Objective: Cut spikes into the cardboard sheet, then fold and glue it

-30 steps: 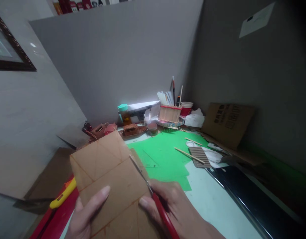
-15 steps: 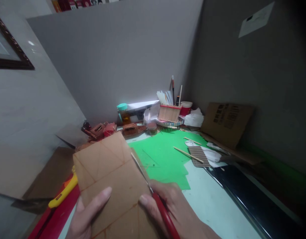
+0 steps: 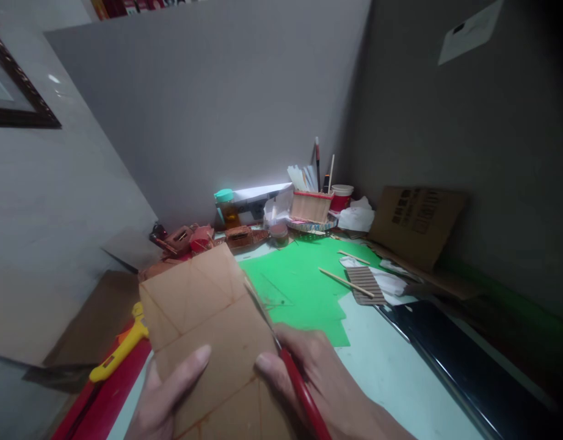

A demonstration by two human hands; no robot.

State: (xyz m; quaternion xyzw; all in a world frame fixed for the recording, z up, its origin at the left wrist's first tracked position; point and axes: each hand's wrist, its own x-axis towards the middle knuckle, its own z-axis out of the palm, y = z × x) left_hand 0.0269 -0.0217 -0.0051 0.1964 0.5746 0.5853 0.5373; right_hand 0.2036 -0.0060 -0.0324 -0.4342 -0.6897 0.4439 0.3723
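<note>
A brown cardboard piece [image 3: 217,342] with reddish-brown lines across it is held up in front of me. My left hand [image 3: 171,391] grips its lower left part, thumb on the face and fingers hidden behind. At the right edge, my right hand [image 3: 318,373] is closed around a red-handled tool [image 3: 302,391] with a thin metal blade, and its thumb presses on the cardboard. The blade lies along the cardboard's right edge, its tip pointing up and left.
Behind lies a green sheet [image 3: 304,287] with wooden sticks [image 3: 345,282] and corrugated cardboard [image 3: 364,285]. A black device [image 3: 455,366] is at right, a yellow tool [image 3: 121,354] at left. A stick holder [image 3: 311,206], a bottle [image 3: 226,211] and brown models [image 3: 240,238] line the back.
The cardboard and my left hand have shifted slightly to the right. The blade sits a little further right and lower along the edge, while my right hand has hardly moved.
</note>
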